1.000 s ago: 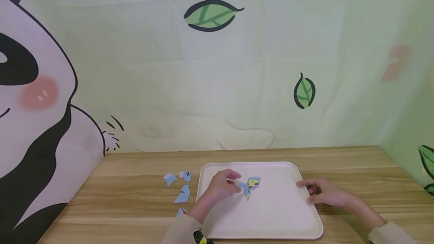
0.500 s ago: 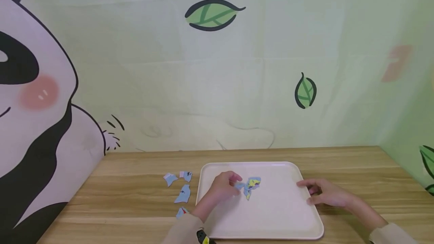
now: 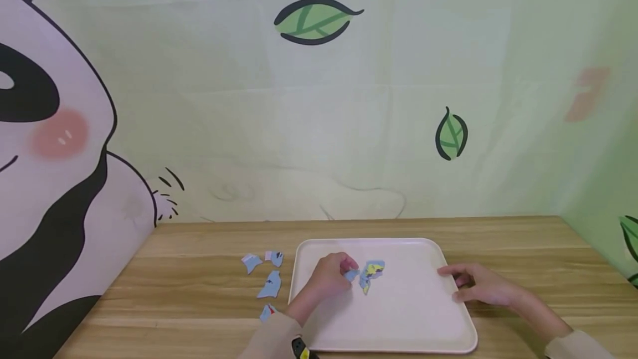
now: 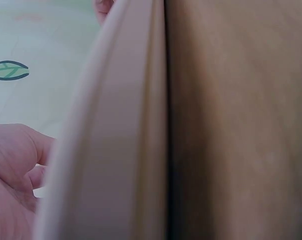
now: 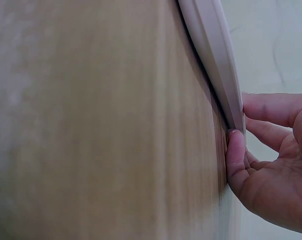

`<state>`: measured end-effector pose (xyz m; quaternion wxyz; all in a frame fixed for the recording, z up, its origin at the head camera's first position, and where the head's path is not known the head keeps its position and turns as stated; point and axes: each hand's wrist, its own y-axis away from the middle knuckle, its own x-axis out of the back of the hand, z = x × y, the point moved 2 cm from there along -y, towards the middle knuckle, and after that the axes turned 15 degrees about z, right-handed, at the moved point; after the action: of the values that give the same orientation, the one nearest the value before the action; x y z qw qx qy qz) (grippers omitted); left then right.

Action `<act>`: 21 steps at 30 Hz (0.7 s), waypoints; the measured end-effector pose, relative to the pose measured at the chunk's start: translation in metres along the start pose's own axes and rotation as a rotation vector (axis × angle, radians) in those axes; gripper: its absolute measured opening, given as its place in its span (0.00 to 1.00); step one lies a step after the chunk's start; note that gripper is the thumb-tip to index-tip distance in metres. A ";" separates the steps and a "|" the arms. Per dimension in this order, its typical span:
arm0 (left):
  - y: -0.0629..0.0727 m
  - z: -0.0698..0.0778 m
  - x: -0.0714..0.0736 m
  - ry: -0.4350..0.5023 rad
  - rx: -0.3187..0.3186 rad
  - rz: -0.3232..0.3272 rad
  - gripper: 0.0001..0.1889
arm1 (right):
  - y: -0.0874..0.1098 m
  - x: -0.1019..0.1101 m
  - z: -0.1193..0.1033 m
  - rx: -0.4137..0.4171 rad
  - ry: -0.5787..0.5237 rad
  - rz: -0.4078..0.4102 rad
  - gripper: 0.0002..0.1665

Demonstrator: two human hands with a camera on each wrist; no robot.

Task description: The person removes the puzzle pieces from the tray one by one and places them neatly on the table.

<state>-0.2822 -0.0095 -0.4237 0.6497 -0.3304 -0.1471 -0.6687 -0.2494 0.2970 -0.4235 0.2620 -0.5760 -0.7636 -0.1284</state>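
Note:
My left hand (image 3: 329, 277) is over the left half of a white tray (image 3: 399, 320) and pinches a small blue puzzle piece (image 3: 351, 275) between thumb and fingers. Just right of that piece lies a joined patch of blue and yellow puzzle pieces (image 3: 371, 275), with a narrow gap between them. My right hand (image 3: 480, 283) grips the tray's right rim; in the right wrist view the thumb (image 5: 235, 150) is at the rim's outer side and the fingers reach over its top. The left wrist view shows part of the left hand (image 4: 13, 175) behind the tray wall, the piece hidden.
On the wooden table (image 3: 199, 281) left of the tray lie several loose puzzle pieces: a pale pink and blue one (image 3: 251, 262), a small one (image 3: 274, 258), a larger blue one (image 3: 269, 285) and one with red (image 3: 267, 312) near the left sleeve. A printed fabric wall (image 3: 239, 126) stands behind.
The blue piece in my left hand lay against the patch's left side before; now it is slightly apart from it, fingers closer round it. The right hand stays at the rim.

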 end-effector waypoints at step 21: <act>0.003 -0.001 0.011 0.002 0.057 -0.061 0.13 | 0.000 -0.001 -0.003 -0.021 -0.013 -0.019 0.34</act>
<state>-0.2788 -0.0189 -0.4180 0.6381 -0.3065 -0.1754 -0.6842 -0.2481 0.2950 -0.4212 0.2497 -0.5723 -0.7693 -0.1350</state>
